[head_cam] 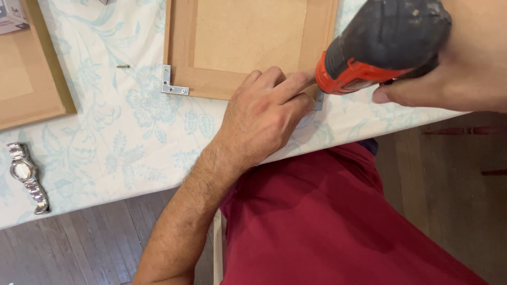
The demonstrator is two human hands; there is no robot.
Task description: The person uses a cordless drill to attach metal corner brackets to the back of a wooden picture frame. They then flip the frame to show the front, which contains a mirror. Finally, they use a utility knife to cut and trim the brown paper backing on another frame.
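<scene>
Orange-and-black power driver (380, 45), hard plastic with a rubbery grip, held in the right hand (454, 68), fingers wrapped round its body. Nose points down-left onto the metal corner bracket (319, 101) at the wooden frame's (248, 37) near right corner. Left hand (266, 113) rests flat just beside that bracket, forefinger extended and touching the driver's nose (holding nothing). Matching L-bracket (171, 84) sits at the frame's near left corner.

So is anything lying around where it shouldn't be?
A loose screw lies alone on the flowered tablecloth, away from the wooden frame. A wristwatch sits near the table edge.
</scene>
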